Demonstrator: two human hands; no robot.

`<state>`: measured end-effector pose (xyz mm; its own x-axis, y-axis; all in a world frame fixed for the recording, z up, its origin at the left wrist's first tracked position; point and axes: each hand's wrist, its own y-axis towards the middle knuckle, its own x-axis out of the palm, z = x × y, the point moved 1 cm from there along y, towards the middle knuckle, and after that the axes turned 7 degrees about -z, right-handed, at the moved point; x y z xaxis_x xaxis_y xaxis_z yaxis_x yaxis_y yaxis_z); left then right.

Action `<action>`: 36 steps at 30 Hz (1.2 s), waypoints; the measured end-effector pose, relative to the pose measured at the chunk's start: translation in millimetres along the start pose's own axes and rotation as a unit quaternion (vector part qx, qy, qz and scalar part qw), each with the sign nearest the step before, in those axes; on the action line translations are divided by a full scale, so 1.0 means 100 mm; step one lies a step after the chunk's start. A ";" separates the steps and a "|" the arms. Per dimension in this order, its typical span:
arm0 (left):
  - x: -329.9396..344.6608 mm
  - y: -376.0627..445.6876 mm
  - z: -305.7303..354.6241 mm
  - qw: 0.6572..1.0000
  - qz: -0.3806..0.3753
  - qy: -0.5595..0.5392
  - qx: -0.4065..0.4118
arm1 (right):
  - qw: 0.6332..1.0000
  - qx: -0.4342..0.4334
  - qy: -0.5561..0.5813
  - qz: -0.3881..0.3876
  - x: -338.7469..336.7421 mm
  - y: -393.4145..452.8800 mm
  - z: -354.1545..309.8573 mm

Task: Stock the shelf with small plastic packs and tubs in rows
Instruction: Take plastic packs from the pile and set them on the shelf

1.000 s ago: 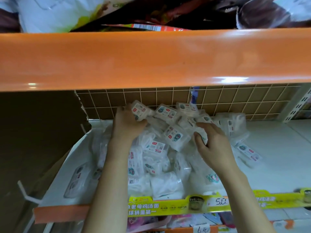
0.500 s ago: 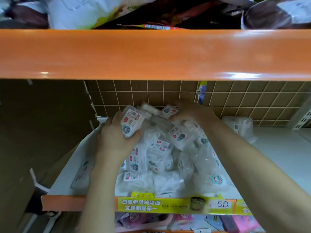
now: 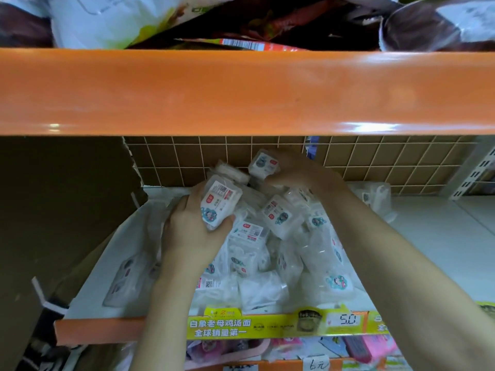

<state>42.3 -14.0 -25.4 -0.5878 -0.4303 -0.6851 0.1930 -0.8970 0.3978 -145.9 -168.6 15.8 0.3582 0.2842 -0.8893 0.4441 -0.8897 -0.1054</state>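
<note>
Since a second ago both of my hands have gone deeper: the left hand [image 3: 192, 231], which lay on top of the heap, now grips one small pack [image 3: 219, 202], thumb under its lower edge and fingers curled round its left side. My right hand [image 3: 297, 172] has left the near side of the heap and reached to the back, where it holds another pack [image 3: 263, 164] by its right side, close to the wire grid [image 3: 375, 162]; its fingers are partly hidden behind the pack, so I would only guess they pinch it.

Nearest me, below my left wrist, runs the shelf's orange front lip [image 3: 101, 330] with a yellow price strip [image 3: 267, 326] fixed to it. Just past that, between my forearms, the heap of packs [image 3: 262, 263] lies loose and overlapping, labels turned every way. Left of my left hand a few more packs [image 3: 126, 277] lie flat inside a thin white bag or wrap. Beyond my right hand, off to its right, a single pack [image 3: 375, 196] stands apart on the bare white shelf [image 3: 442, 236].

By my reckoning the job is at an early stage. Goods are on the shelf, but no row is formed that I can see. What is left is nearly everything: standing these packs up along the back, one beside another, and working forward until the heap is gone.
</note>
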 end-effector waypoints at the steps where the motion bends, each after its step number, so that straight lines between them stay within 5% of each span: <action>1: 0.01 -0.01 0.02 1.000 0.001 -0.004 0.001 | 0.999 -0.023 0.005 0.029 -0.02 -0.10 -0.02; 8: 0.20 -0.01 0.25 0.999 -0.007 -0.015 0.047 | 0.964 -0.071 0.114 0.231 0.16 -1.06 0.11; 17: 0.72 -0.19 0.90 0.993 -0.066 -0.062 0.081 | 0.935 0.012 0.160 0.317 0.36 -1.81 0.86; 29: 1.76 -0.70 2.37 0.991 -0.049 -0.091 0.080 | 0.944 0.009 0.162 0.288 -0.11 -2.60 2.28; 36: 1.99 -0.98 2.70 0.994 -0.072 -0.062 0.055 | 0.947 0.008 0.182 0.263 -0.16 -2.81 2.59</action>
<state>-306.1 15.1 -36.0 -0.6962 -0.2770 -0.6622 0.0169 -0.9286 0.3707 -489.3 -16.1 -55.5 0.7876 -0.0988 -0.6082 0.1138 -0.9468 0.3011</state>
